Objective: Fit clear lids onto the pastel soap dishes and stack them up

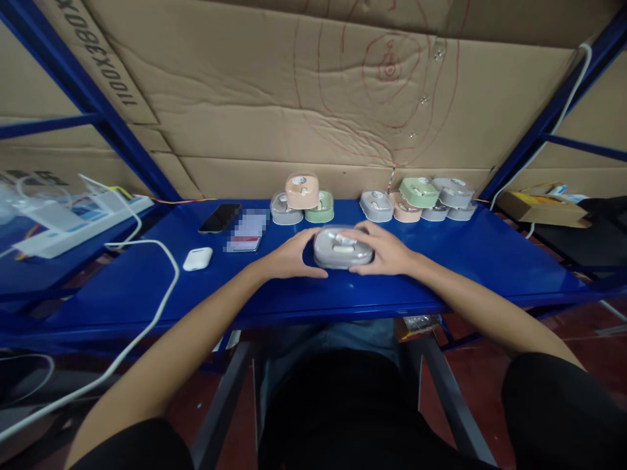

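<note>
Between both hands, just above or on the blue table, is a grey rounded plastic box (343,249) with a lid, a pale oblong piece on top and a round label. My right hand (389,251) grips its right end, the thumb at the front and a finger across the lid. On the left end, my left hand (291,256) curls around it, fingertips at the back and thumb along the lower front edge. Behind it, a peach box (302,191) rests on a grey box (285,209) and a green box (321,207).
Back right stands another stack, with a green box (419,192) and a grey box (454,192) on top. At left lie a dark phone (220,218), a lit phone (249,230) and a white earbud case (198,259). A white cable (169,287) crosses the blue table (494,261).
</note>
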`<state>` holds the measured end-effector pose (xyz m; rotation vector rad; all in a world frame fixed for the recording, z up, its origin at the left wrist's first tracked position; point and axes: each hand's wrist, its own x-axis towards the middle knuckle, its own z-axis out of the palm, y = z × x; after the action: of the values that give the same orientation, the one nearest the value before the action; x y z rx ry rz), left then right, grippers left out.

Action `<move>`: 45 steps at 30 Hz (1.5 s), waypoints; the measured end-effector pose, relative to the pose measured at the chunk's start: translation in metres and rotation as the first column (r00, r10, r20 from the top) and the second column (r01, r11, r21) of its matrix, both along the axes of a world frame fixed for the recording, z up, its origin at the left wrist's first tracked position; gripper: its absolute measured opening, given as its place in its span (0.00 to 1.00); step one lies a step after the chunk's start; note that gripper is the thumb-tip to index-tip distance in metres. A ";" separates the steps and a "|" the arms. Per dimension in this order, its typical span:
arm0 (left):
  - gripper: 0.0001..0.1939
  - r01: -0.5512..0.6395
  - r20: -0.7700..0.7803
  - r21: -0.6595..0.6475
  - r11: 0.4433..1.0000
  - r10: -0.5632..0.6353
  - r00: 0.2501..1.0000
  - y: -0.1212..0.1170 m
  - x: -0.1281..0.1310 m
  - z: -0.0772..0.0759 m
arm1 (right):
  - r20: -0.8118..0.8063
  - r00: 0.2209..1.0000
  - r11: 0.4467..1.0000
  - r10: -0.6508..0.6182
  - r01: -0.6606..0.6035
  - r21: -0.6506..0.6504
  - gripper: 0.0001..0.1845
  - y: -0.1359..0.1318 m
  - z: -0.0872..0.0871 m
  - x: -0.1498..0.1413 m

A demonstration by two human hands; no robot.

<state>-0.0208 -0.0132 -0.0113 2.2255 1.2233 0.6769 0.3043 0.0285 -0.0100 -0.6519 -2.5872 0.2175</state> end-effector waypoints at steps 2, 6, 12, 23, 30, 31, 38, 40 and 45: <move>0.56 -0.072 0.032 0.026 0.997 0.071 0.997 0.001 -0.002 -0.002 | -0.044 0.972 0.969 -0.229 0.232 0.080 0.51 0.016 0.015 0.006; 0.49 -0.121 -0.006 0.051 0.991 0.121 0.993 0.002 -0.004 -0.004 | -0.139 0.719 0.701 -0.681 0.695 0.161 0.49 0.059 0.045 0.013; 0.46 -0.092 -0.093 0.045 0.995 0.096 0.991 0.000 -0.002 -0.001 | -0.096 0.473 0.457 -0.876 0.876 0.154 0.44 0.094 0.048 0.003; 0.41 -0.025 -0.206 0.041 0.999 0.032 0.978 0.002 -0.007 0.000 | -0.083 0.468 0.420 -0.880 0.846 0.328 0.39 0.085 0.030 -0.011; 0.39 -0.008 -0.224 0.043 0.999 0.017 0.974 0.003 -0.009 -0.002 | -0.029 0.508 0.494 -0.861 0.848 0.193 0.36 0.083 0.025 -0.010; 0.38 -0.005 -0.224 0.043 0.999 0.015 0.974 0.003 -0.009 -0.002 | -0.025 0.526 0.514 -0.850 0.838 0.182 0.37 0.083 0.025 -0.010; 0.39 0.009 -0.233 0.047 0.999 0.002 0.973 0.005 -0.011 -0.005 | -0.127 0.622 0.565 -0.773 0.765 0.310 0.42 0.085 0.051 0.018; 0.39 0.011 -0.238 0.048 0.999 0.001 0.971 0.005 -0.012 -0.006 | -0.220 0.545 0.460 -0.809 0.821 0.339 0.44 0.091 0.064 0.044; 0.38 0.013 -0.259 0.047 0.999 0.000 0.966 0.006 -0.012 -0.006 | -0.407 0.266 0.193 -0.874 0.958 0.212 0.42 0.119 0.073 0.128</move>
<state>-0.0333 -0.0076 -0.0174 2.4149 1.3345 0.4252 0.4322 0.1473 0.0633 -1.7648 -1.4732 -0.6582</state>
